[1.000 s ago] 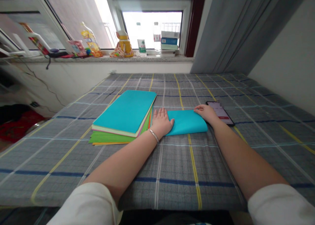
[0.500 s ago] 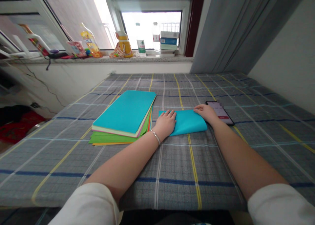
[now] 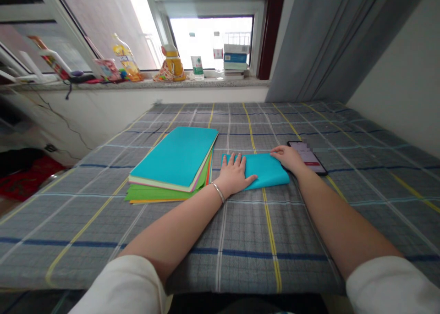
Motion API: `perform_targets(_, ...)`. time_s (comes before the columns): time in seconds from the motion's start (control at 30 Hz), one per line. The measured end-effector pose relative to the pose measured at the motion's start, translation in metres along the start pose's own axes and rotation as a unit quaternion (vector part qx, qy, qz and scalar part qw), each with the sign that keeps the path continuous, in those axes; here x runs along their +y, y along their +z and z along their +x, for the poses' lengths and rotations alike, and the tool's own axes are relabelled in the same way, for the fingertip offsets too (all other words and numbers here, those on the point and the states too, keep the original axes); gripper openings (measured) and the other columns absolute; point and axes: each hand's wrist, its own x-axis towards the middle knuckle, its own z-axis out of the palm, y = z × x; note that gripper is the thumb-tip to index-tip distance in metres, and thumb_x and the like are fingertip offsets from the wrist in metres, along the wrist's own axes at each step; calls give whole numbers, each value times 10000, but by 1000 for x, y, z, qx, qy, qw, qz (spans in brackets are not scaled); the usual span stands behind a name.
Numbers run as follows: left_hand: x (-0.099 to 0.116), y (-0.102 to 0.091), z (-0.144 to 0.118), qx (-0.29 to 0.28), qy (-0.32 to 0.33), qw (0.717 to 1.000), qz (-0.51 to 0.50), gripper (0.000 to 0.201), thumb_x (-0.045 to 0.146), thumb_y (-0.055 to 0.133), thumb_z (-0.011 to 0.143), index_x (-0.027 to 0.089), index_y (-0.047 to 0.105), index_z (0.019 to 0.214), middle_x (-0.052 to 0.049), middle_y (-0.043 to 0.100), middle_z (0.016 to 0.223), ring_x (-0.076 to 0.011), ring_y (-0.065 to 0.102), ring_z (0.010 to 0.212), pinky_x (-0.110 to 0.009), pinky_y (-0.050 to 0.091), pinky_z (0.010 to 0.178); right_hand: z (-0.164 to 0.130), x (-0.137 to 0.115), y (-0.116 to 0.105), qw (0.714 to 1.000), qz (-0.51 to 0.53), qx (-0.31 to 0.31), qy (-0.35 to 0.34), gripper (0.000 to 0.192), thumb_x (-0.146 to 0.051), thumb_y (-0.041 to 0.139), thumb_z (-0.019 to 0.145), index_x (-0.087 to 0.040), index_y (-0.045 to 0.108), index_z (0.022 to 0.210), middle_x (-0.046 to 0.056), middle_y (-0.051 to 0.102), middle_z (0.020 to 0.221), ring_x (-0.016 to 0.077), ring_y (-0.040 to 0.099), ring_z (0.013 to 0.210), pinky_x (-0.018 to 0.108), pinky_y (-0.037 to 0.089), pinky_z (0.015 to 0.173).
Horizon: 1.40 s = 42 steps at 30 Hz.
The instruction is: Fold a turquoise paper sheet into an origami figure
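A folded sheet of blue paper [image 3: 268,169] lies on the checked cloth in front of me, its right side curving up slightly. My left hand [image 3: 234,175] rests flat on the paper's left part, fingers spread and thumb stretched to the right; a silver bangle circles that wrist. At the paper's far right corner, my right hand [image 3: 288,157] has its fingertips closed together on the edge. Left of the folded sheet is a stack of coloured paper [image 3: 177,156], blue on top with green and orange sheets showing beneath.
A phone [image 3: 309,158] with a lit screen lies just beyond my right hand. The checked cloth [image 3: 165,259] covers the whole surface. Along the windowsill [image 3: 220,82] stand bottles, a tube, boxes and a yellow flask. A grey curtain [image 3: 316,43] hangs at the right.
My left thumb has swung out to the right and the fingers have spread on the folded paper. My right hand has stayed at the far corner.
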Motion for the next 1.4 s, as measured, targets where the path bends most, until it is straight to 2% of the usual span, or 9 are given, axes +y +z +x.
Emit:
perform_targets(0.1,1,2,1,-4,21,1000,10,814,617,275,957,13,295,1502,-198,251,1583,-321,174,1490,-497,121,1212,1,1,1,1000,4,-5,5,179,-252,665,826,-149,730,957,90,745,884,205,681,821,294,486,727)
perform_targets(0.17,1,2,1,-15,53,998,8,716,532,264,991,46,275,1517,-154,233,1598,-277,174,1496,-461,143,1216,2,0,1,1000,7,-8,9,176,-239,664,825,-143,728,957,94,747,892,202,684,815,288,488,722)
perform_targets(0.3,3,2,0,-22,70,997,-3,603,453,241,1011,150,273,1531,-71,219,1613,-288,179,1493,-555,158,1194,2,0,1,1000,10,-8,11,173,-240,661,828,-149,726,960,86,747,883,193,687,809,275,491,710)
perform_targets(0.5,14,0,-2,-20,33,999,-31,786,670,232,940,147,287,1525,-118,229,1606,-349,145,1492,-655,128,1158,-1,0,0,1000,6,1,1,175,-253,664,827,-157,734,955,77,746,866,190,681,805,275,478,707)
perform_targets(0.77,29,2,-4,-13,-10,1000,-16,889,726,269,894,98,275,1523,-197,210,1596,-385,127,1489,-700,96,1133,-2,0,2,1000,1,13,-2,184,-259,665,829,-157,732,967,79,746,874,189,682,808,274,480,703)
perform_targets(0.83,30,3,-4,-8,-4,1000,-9,877,706,281,906,83,271,1523,-212,218,1590,-383,140,1487,-664,108,1152,-1,1,2,1000,2,16,-3,186,-258,664,829,-157,733,969,76,744,867,185,680,801,270,479,699)
perform_targets(1.0,36,7,-3,-3,101,995,-6,646,479,233,1003,97,281,1522,-132,222,1607,-273,182,1494,-484,180,1206,-2,1,2,1000,6,18,-9,179,-253,658,833,-160,736,965,68,743,852,177,674,776,261,473,681)
perform_targets(1.23,57,8,-2,3,53,998,-24,760,623,267,955,119,282,1524,-186,218,1598,-370,153,1487,-672,159,1144,-3,0,1,1000,6,16,-8,191,-244,665,833,-151,733,984,78,742,866,186,677,798,268,466,686)
perform_targets(1.4,68,8,4,-14,23,998,-49,842,725,277,897,182,258,1540,-153,180,1615,-398,90,1491,-744,106,1107,-3,0,1,1000,6,16,-6,194,-249,672,826,-147,729,981,80,743,867,192,678,804,276,473,698)
